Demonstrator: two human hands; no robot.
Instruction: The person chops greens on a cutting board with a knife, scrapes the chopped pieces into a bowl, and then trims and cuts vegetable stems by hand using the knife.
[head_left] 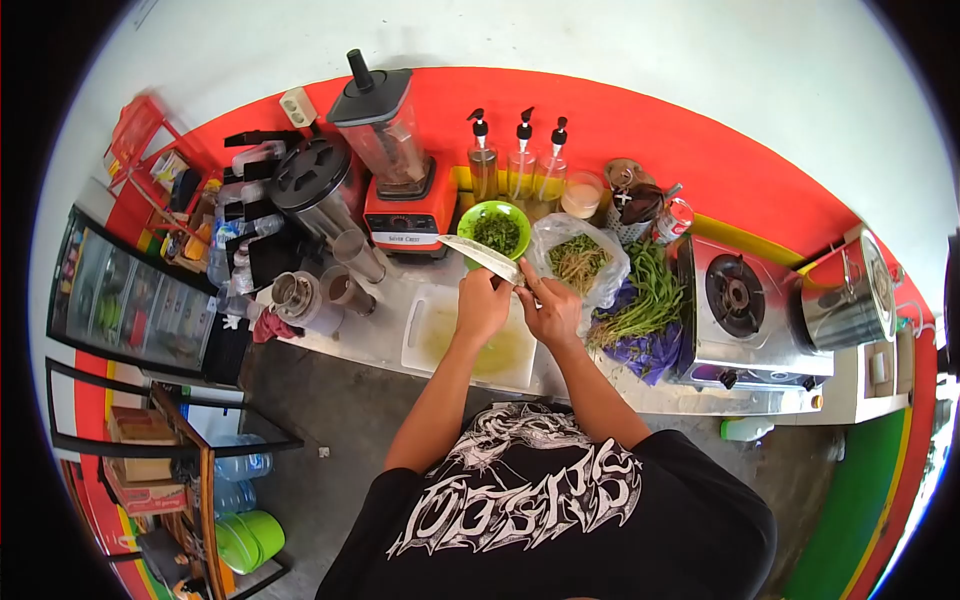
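A knife (480, 256) is held up over the near side of the green bowl, its tip pointing left and its broad end at my hands. My left hand (482, 305) is closed, with its fingers against the lower side of the blade. My right hand (551, 308) closes around the broad end; the handle is hidden. Chopped green leaves (496, 232) lie in the green bowl (467, 222). Below my hands is a white cutting board (418, 325), wet and stained green. To the right, a clear plastic bag (616, 262) holds cut stems and leaves.
Leafy greens (655, 290) lie on a purple bag (640, 350) beside a gas stove (735, 335) with a large pot (845, 300). Behind stand a red blender (408, 212) and pump bottles (521, 170). Metal cups (358, 255) stand left of the board.
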